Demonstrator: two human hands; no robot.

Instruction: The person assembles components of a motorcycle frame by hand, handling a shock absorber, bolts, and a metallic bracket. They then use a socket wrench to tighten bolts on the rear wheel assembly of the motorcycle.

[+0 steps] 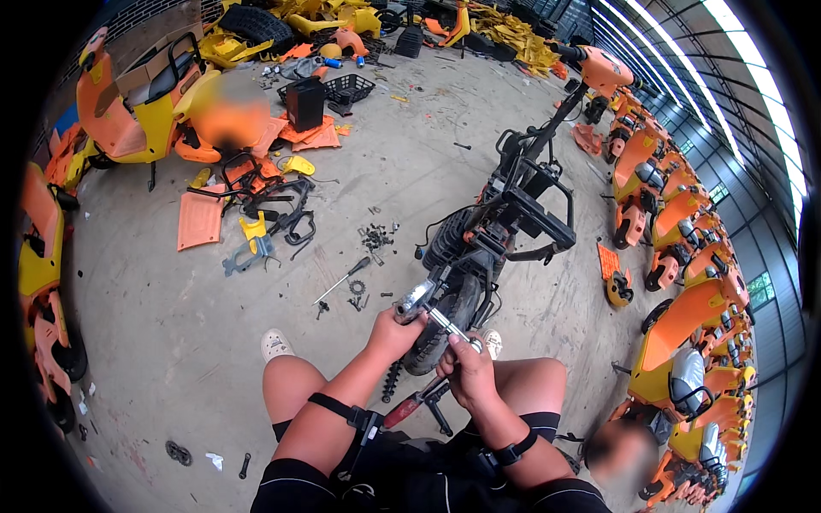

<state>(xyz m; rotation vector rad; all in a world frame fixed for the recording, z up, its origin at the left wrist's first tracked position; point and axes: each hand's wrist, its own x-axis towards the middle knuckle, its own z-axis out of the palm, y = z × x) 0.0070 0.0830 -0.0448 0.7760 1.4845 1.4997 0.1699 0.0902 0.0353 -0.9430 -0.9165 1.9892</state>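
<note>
My left hand (398,332) is closed around a silver metal tool (416,296) by the scooter's rear end. A chrome bar (444,321) runs from there toward my right hand (469,373), whose fingers close on its near end. Both hands are over the black rear wheel (450,321) of a stripped scooter frame (518,203), which stands between my legs with its handlebar far off. Below my right hand, a red-gripped piece (404,412) slants down to the left; I cannot tell whether that hand also holds it.
Left of the wheel lie a screwdriver (342,280), a sprocket (357,288) and a pile of small bolts (376,237). Removed panels and black brackets (286,209) spread farther left. Rows of orange-yellow scooters (680,325) line the right. A black crate (350,88) stands at the back.
</note>
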